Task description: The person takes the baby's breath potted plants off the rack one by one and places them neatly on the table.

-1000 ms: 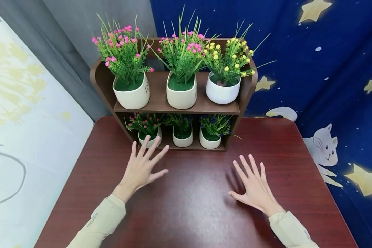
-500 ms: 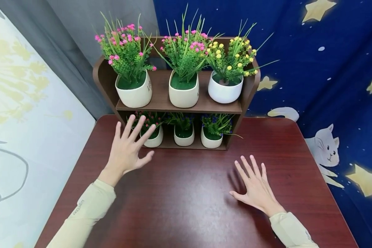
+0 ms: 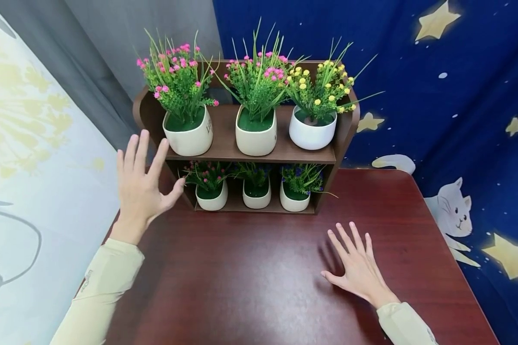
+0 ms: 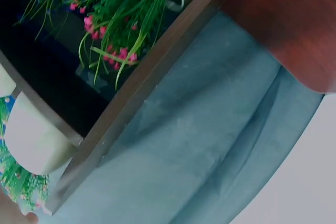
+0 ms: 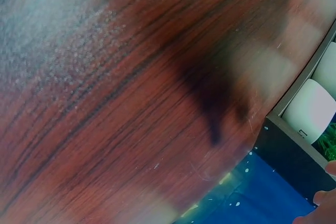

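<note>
My left hand point(image 3: 140, 191) is raised at the left end of a two-tier brown shelf point(image 3: 229, 153), its fingers straight and spread. It holds nothing. In the head view its index fingertip overlaps the edge of a cream flowerpot point(image 3: 190, 139) with pink flowers; contact cannot be told. A bit of that hand shows at the lower left corner of the left wrist view. My right hand point(image 3: 358, 270), also spread and holding nothing, hovers over the table at the right, apart from the shelf. Only fingertips point(image 5: 321, 199) show in the right wrist view.
Beside that pot on the upper tier stand another pink-flowered pot point(image 3: 255, 136) and a white pot point(image 3: 312, 132) with yellow flowers. Several smaller pots, including one at the right point(image 3: 294, 199), fill the lower tier. The red-brown table point(image 3: 250, 268) meets a blue starry curtain point(image 3: 500, 191).
My left hand has moved left and up, from in front of the lower tier to the shelf's left end. My right hand has stayed nearly still. The plants have not moved.
</note>
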Demonstrator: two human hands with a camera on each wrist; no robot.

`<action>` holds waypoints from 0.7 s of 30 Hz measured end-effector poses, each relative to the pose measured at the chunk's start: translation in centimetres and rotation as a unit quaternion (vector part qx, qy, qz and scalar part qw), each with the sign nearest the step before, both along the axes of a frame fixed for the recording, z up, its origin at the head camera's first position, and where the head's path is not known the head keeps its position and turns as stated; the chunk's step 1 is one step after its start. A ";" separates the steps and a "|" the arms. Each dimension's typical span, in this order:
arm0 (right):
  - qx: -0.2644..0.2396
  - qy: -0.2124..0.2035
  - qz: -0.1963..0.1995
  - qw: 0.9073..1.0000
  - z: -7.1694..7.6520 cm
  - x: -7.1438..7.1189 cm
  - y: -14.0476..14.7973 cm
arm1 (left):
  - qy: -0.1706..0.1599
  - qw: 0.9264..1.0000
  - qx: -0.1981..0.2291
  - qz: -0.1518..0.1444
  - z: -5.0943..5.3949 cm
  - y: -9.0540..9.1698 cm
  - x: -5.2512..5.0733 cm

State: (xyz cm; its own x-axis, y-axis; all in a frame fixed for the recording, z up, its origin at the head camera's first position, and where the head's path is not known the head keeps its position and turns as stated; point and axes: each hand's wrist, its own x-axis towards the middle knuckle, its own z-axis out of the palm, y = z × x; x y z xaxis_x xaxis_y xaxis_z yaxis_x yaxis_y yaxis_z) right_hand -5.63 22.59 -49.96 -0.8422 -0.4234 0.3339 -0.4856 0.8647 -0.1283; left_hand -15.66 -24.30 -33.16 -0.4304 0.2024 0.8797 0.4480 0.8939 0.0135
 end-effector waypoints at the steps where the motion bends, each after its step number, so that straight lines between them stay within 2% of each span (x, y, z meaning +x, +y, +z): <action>1: -0.002 -0.001 0.001 1.000 0.0 0.0 0.0 | -0.001 1.000 0.003 0.004 0.2 -0.1 0.0; 4: -0.007 -0.003 0.003 1.000 0.0 0.0 0.0 | 0.001 1.000 0.017 0.008 0.9 -0.3 -0.2; 10: -0.014 0.001 0.000 1.000 -0.2 0.1 0.1 | 0.037 0.997 0.066 0.007 2.0 -0.4 -1.3; 12: -0.017 -0.006 0.000 1.000 -0.3 0.3 0.1 | 0.039 0.995 0.087 0.017 2.2 -0.5 -1.5; 18: -0.017 -0.009 -0.004 1.000 -0.6 0.6 0.0 | 0.006 0.990 0.129 0.057 2.5 -1.0 -2.4; 21: -0.016 -0.004 -0.005 1.000 -0.5 0.4 0.1 | -0.014 0.988 0.144 0.052 2.8 -1.2 -3.2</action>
State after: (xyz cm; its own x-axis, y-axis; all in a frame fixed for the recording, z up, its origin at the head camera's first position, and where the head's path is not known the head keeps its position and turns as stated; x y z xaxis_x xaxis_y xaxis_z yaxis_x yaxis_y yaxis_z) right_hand -5.23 22.72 -50.42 -0.8490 -0.4042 0.3403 -0.4761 0.8646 -0.1609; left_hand -18.84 -25.51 -30.33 -0.4605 -0.1016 0.8818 0.3495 0.8924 0.2854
